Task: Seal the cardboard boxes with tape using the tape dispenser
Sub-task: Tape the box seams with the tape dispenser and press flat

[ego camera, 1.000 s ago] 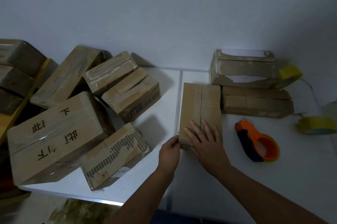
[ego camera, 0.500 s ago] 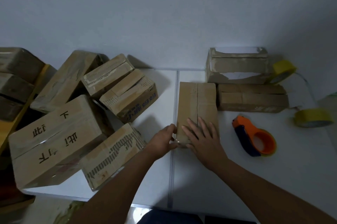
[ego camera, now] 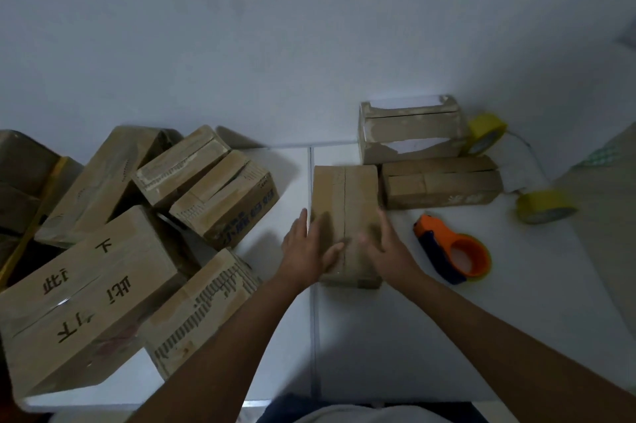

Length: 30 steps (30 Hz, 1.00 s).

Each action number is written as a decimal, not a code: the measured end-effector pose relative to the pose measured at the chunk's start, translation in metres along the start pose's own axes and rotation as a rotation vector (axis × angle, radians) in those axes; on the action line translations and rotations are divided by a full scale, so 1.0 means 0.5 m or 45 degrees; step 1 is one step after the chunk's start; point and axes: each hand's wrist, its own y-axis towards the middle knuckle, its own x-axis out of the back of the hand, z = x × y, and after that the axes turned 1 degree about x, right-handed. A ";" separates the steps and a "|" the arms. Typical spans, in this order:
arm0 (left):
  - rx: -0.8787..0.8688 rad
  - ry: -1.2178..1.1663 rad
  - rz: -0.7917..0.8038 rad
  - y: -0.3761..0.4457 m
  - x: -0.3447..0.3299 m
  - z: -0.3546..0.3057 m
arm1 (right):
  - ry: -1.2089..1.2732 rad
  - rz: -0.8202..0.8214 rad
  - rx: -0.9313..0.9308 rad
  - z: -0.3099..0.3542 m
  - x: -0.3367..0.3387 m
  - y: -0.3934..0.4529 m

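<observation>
At the centre of the frame, the left hand (ego camera: pixel 307 251) and the right hand (ego camera: pixel 384 248) lie flat with straight fingers on the near end of the cardboard box (ego camera: pixel 345 212), holding nothing. To seal well, the person should rub the tape outward from the seam, pressing edges firm. The tape dispenser (ego camera: pixel 453 256) rests on the worktop (ego camera: pixel 395 336), just right of the box.

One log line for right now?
hands: left, right flat on centre box | tape dispenser: idle on table, right of box
</observation>
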 end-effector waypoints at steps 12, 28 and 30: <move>-0.336 0.545 0.411 0.092 0.016 -0.006 | -0.204 -0.383 0.058 -0.047 0.071 -0.041; -0.229 0.400 0.197 0.009 -0.041 0.024 | -0.275 -0.305 0.088 -0.025 0.046 -0.016; -0.353 0.409 0.230 0.000 -0.040 0.032 | -0.326 -0.209 0.046 -0.018 0.052 0.006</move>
